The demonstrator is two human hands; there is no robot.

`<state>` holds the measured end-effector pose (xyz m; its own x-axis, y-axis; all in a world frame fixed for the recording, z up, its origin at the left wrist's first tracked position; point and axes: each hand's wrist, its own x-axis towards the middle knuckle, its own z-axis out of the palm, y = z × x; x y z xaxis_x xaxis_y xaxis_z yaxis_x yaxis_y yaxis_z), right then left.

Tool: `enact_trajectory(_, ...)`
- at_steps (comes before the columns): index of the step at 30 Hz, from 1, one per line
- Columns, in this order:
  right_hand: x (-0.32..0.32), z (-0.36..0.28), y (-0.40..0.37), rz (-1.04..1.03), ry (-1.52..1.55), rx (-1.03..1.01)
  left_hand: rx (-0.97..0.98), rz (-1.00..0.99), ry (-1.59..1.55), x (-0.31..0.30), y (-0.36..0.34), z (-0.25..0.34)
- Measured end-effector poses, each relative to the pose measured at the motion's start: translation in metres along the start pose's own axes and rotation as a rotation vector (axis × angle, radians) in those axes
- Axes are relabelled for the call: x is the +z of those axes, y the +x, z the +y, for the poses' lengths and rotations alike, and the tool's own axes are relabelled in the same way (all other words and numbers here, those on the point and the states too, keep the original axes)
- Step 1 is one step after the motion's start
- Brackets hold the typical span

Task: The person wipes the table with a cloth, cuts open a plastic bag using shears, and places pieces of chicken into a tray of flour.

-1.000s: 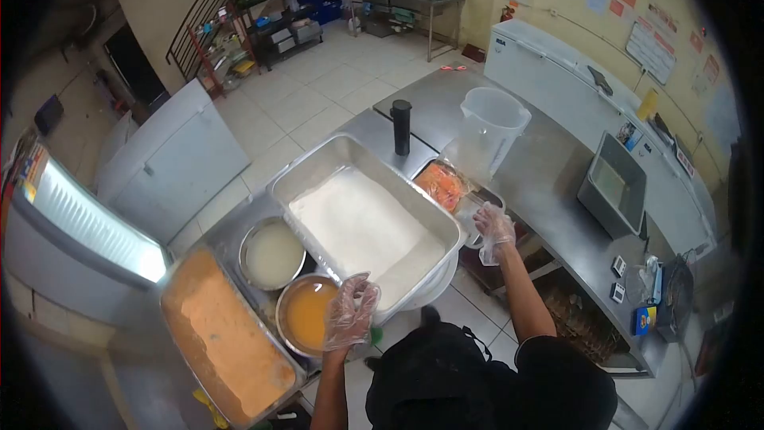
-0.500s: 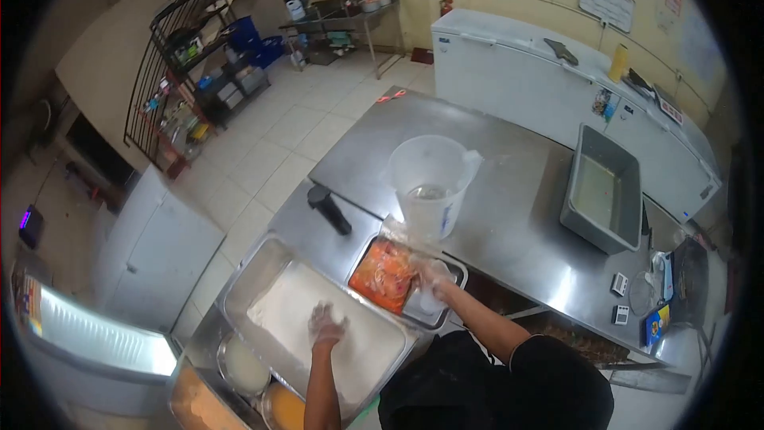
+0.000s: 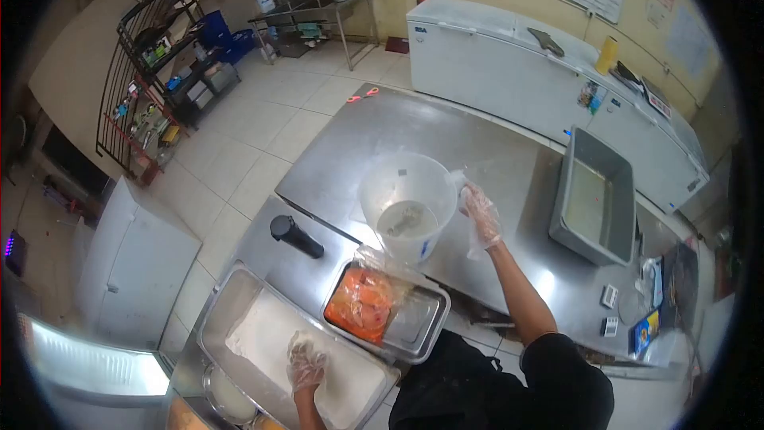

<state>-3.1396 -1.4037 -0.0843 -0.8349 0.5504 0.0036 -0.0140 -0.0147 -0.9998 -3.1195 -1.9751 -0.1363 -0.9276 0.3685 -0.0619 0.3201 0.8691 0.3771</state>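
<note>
A steel pan of white powder (image 3: pixel 350 378) lies at the lower centre. My left hand (image 3: pixel 307 364), in a clear glove, is over the powder, its fingers blurred and partly hidden. My right hand (image 3: pixel 481 215), also gloved, is at the handle side of a clear plastic pitcher (image 3: pixel 410 207), with its fingers wrapped at the handle. Some liquid shows in the bottom of the pitcher. Between the hands, orange-red marinated food in a plastic bag (image 3: pixel 362 302) rests in a steel tray (image 3: pixel 430 322).
A black cylinder (image 3: pixel 297 236) stands left of the pitcher. A grey tub (image 3: pixel 561 227) is on the right of the steel table (image 3: pixel 446 131), near two small white timers. Bowls sit beside the powder pan. White chest freezers (image 3: pixel 493 56) line the back wall.
My right hand has moved from the steel tray up to the pitcher's handle. My left hand has stayed over the powder, its fingers now less spread. The camera view has shifted.
</note>
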Motion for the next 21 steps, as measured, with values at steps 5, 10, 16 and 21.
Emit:
enact_trajectory(5,0.021,0.128,0.119,0.305,-0.807,-0.6,-0.246,-0.035,-0.046,0.024,0.011,0.017)
enact_trajectory(10,0.007,0.069,0.131,0.318,-0.648,-0.361,-0.451,-0.164,-0.113,0.047,0.025,0.0)
enact_trajectory(16,-0.109,0.099,0.181,0.573,-0.51,-0.238,-0.433,-0.232,0.131,0.061,0.024,-0.009)
enact_trajectory(21,-0.19,0.085,0.163,0.762,-0.54,-0.065,-0.05,0.202,-0.124,0.065,0.024,-0.011)
